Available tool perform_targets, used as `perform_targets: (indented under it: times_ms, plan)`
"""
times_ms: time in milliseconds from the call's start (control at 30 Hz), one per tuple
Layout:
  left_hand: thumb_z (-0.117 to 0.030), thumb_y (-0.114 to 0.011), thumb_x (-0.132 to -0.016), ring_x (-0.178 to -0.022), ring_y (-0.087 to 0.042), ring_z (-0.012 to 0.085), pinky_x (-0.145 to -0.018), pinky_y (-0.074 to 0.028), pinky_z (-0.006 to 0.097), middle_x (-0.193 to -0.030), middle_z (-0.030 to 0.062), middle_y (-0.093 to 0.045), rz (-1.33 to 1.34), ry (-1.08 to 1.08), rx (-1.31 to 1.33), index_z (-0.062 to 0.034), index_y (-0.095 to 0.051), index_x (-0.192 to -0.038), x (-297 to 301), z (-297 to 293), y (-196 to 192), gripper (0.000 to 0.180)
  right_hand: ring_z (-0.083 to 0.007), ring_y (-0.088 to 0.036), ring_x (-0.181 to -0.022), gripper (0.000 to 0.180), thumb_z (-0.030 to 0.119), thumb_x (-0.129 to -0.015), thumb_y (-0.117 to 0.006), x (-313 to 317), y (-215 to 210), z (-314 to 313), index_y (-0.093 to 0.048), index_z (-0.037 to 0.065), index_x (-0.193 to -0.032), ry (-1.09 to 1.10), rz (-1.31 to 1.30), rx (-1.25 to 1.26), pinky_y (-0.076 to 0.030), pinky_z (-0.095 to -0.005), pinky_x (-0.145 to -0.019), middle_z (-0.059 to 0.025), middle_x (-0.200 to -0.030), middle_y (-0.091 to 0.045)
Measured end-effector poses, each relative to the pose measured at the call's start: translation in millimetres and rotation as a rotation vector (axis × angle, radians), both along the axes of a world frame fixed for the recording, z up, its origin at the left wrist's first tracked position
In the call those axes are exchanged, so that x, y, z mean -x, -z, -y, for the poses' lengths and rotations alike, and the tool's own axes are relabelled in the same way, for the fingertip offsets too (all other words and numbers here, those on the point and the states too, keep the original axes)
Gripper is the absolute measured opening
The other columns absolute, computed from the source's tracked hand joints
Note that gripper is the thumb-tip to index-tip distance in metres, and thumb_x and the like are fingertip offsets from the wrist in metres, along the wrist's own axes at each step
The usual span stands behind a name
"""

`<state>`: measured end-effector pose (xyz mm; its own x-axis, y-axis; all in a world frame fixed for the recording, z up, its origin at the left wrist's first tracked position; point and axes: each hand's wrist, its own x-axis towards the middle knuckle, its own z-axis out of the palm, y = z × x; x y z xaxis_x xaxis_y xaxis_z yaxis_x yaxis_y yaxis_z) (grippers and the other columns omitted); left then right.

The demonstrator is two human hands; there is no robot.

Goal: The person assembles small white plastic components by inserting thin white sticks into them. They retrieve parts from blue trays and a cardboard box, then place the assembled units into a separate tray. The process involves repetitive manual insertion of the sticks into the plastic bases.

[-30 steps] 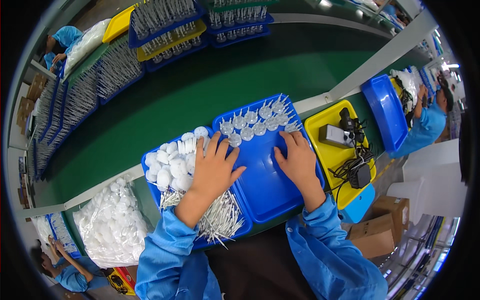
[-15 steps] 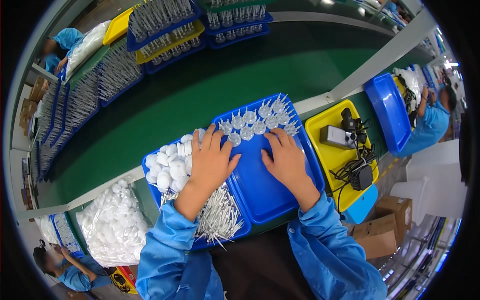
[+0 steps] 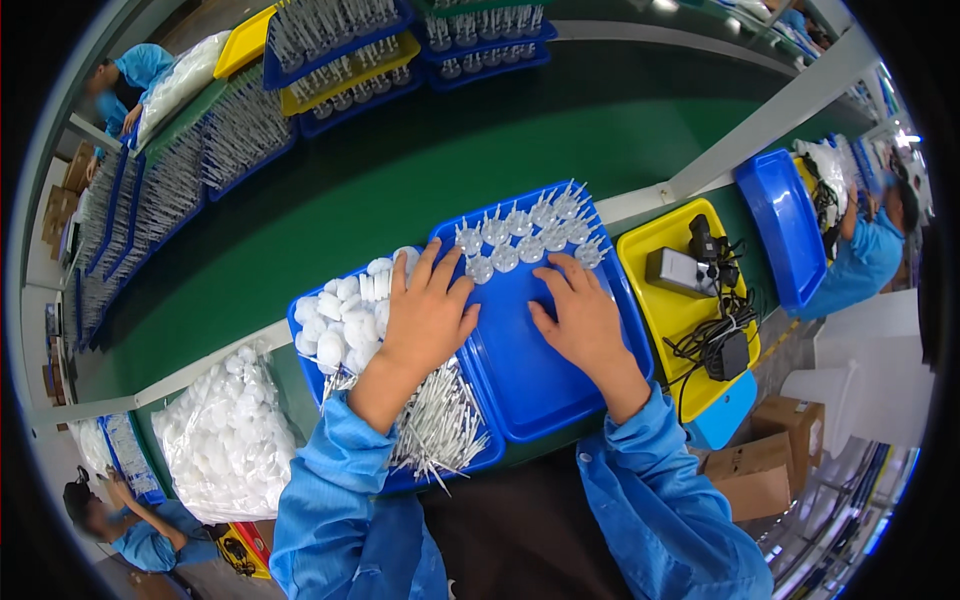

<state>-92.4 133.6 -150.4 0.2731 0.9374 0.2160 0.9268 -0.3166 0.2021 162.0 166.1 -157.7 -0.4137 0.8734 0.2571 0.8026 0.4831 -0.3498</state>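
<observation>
Two rows of clear round cup-like pieces with thin white stems stand at the far end of a blue tray. My left hand reaches over the tray's left rim, fingers spread, its fingertips close to the leftmost pieces. I cannot tell whether they touch. Over the right half of the tray hovers my right hand, fingers apart, its fingertips at the near row's right end. Neither hand holds anything visible. Beside my left wrist, a second blue tray carries white round pads and a heap of thin white sticks.
At right, a yellow tray bears a grey box and black cables; beyond it sits another blue tray. A bag of white pads lies left. Stacked filled trays line the green surface's far side. Other people work around.
The clear pieces have shifted slightly right and away, the left end of the far row closing up. Both hands have moved a little with them. The whole view has also shifted slightly.
</observation>
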Motion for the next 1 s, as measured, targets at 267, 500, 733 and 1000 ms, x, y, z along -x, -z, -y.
perform_targets:
  times_ms: [267, 500, 733, 1000]
  plan:
    - [-0.014, -0.075, -0.094, -0.130, -0.065, 0.0341, -0.113, -0.047, 0.049, -0.140, 0.0085, -0.071, 0.217, -0.197, 0.069, -0.0118, -0.077, -0.118, 34, 106, -85, 0.024, -0.0225, -0.076, -0.082, 0.018, 0.007, -0.094, -0.079, -3, -67, 31, -0.079, 0.005, -0.112, 0.018, -0.580, 0.374, -0.058, -0.0326, -0.073, -0.0123, -0.098, -0.078]
    - [-0.023, -0.088, -0.083, -0.099, -0.071, 0.0280, -0.084, -0.059, 0.041, -0.117, 0.0046, -0.072, 0.474, -0.015, 0.319, -0.0155, -0.080, -0.123, 41, 230, -61, 0.042, -0.0200, -0.074, -0.078, 0.004, 0.008, -0.094, -0.080, 83, -78, 24, -0.079, 0.005, -0.096, -0.743, -0.379, 0.770, -0.056, -0.0331, -0.070, -0.0082, -0.090, -0.077]
    - [-0.017, -0.080, -0.081, -0.084, -0.067, 0.0167, -0.070, -0.054, 0.031, -0.100, -0.0029, -0.065, 0.267, 0.062, 0.014, -0.0228, -0.083, -0.118, 29, 262, -6, 0.038, -0.0298, -0.074, -0.077, 0.016, 0.028, -0.091, -0.079, 126, -26, 49, -0.073, 0.014, -0.093, -0.545, -0.009, 0.014, -0.058, -0.0428, -0.070, -0.0051, -0.085, -0.070]
    - [-0.018, -0.080, -0.083, -0.079, -0.067, 0.0151, -0.064, -0.053, 0.032, -0.091, -0.0032, -0.063, 0.410, 0.011, -0.023, -0.0193, -0.080, -0.107, 16, 240, 12, 0.025, -0.0334, -0.076, -0.079, 0.018, 0.027, -0.093, -0.078, 135, -12, 63, -0.070, 0.012, -0.099, -0.370, 0.066, 0.178, -0.059, -0.0482, -0.066, -0.0073, -0.090, -0.075]
